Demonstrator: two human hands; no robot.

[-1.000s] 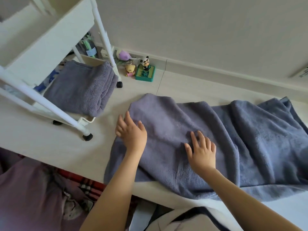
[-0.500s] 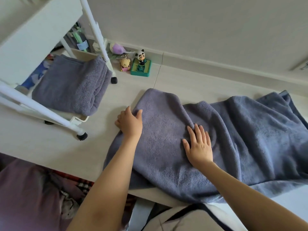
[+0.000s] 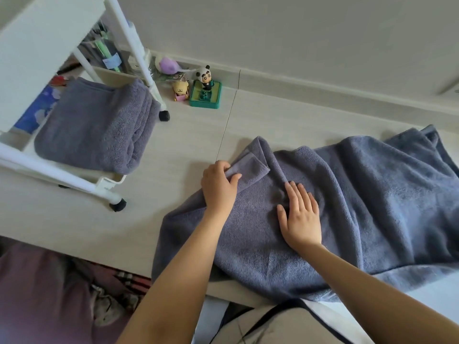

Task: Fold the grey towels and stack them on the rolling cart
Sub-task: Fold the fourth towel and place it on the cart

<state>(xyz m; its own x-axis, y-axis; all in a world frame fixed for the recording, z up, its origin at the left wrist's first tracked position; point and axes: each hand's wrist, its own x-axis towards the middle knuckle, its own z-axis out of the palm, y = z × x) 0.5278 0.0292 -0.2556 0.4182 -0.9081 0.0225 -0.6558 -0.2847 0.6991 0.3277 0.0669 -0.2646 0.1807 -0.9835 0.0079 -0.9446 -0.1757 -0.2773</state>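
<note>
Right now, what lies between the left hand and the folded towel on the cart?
In the head view, only bare tabletop separates the left hand from the folded towel.

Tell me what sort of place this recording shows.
Probably a room in a home, not a workshop or laundry. A pale desk-like surface runs along a plain wall, small toy figures such as a panda figurine sit at its back, and a white rolling cart holds a folded grey towel.
</note>
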